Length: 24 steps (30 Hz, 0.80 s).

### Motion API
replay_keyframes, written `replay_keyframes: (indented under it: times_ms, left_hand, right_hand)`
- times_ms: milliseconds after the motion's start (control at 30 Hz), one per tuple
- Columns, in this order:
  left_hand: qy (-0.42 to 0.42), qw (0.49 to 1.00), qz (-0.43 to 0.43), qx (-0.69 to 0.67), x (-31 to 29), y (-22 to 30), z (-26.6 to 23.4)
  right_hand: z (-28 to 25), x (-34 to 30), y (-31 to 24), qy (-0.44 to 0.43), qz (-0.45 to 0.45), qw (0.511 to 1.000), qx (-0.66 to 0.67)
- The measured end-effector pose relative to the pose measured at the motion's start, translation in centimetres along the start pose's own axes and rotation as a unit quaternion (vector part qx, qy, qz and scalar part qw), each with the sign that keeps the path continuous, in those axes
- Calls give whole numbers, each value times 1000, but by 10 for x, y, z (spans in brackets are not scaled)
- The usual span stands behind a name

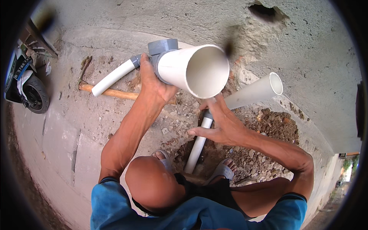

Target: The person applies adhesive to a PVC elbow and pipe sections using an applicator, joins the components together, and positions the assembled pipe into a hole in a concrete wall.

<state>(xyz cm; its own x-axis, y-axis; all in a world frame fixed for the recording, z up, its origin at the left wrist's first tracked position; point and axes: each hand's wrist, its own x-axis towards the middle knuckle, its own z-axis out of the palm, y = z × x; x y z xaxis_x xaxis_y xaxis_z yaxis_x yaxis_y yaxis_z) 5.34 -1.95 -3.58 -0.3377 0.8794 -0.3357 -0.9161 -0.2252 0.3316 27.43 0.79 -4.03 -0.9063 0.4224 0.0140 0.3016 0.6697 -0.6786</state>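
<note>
Up in front of me is a pipe assembly: a short, wide white pipe (172, 67) set in a grey tee fitting (163, 47). My left hand (157, 86) is closed around the fitting's lower side, its thumb pressed up along the grey plastic. Just below the wide pipe's rim is my right hand (222, 122), thumb stretched out to the left and fingers apart; whether its fingertips touch the rim is unclear. Beneath it runs a thin white pipe (198, 145) with a grey collar, down towards the dug soil. A longer white pipe (253, 91) lies beyond that hand, open end to the right.
Left of the fitting is a thin white pipe (114, 78) with a grey end, above a wooden handle (115, 93). Loose soil (272, 126) and rubble lie by the rough wall (306, 76), which has a hole (264, 12). A motorbike (32, 90) stands far left.
</note>
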Motion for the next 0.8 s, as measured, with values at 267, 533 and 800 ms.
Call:
replay_keyframes:
  times_ms: [267,533,800]
  left_hand:
    - [-246,961,-8,125,-53,-99,130]
    - [-221,882,61,412,-49,-110,102]
    - [-360,776,195,480,45,-175,12]
  right_hand:
    - [-114,-20,-59,408,-39,902,138]
    - [-255,-92,-55,352,-61,910,209]
    - [-228,-9,-9,223,207,941,145]
